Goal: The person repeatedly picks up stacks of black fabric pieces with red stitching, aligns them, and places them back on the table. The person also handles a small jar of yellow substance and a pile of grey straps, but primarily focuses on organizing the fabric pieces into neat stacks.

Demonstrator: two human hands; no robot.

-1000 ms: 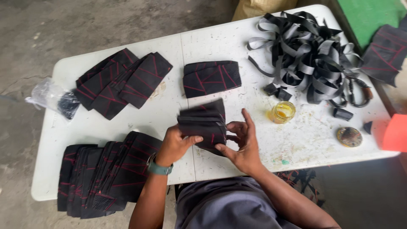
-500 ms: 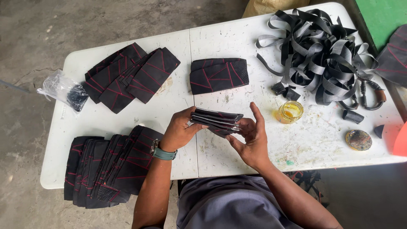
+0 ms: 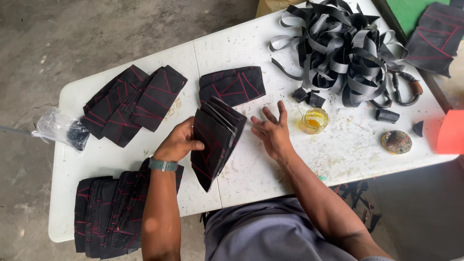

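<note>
Concrete floor surrounds a white folding desk (image 3: 121,154), scuffed and specked with dried glue. The left hand (image 3: 180,143) has its grip closed on a fanned stack (image 3: 213,140) of black panels with red stitching, thumb on the near face, the panels held on edge above the desk's middle. The right hand (image 3: 271,131) is open and holds nothing, fingers spread, just right of the stack and not touching it.

Beyond the grip lies one folded panel (image 3: 233,85); left of it a loose fan (image 3: 130,102) of the same pieces; toward the person and left, a long overlapping row (image 3: 112,212). Right of the open hand stands a small jar (image 3: 314,120) of amber liquid, with a heap of grey straps (image 3: 344,48) farther off.

To square up the stack well, I judge the left grip should stay firm near the lower edge while the free palm taps the loose ends flush, keeping clear of the jar.

How many panels are in the stack cannot be counted. The left fingers behind it are hidden. A clear bag (image 3: 62,129) at the desk's left edge holds something dark that I cannot identify, and more panels at the upper right are cut off.
</note>
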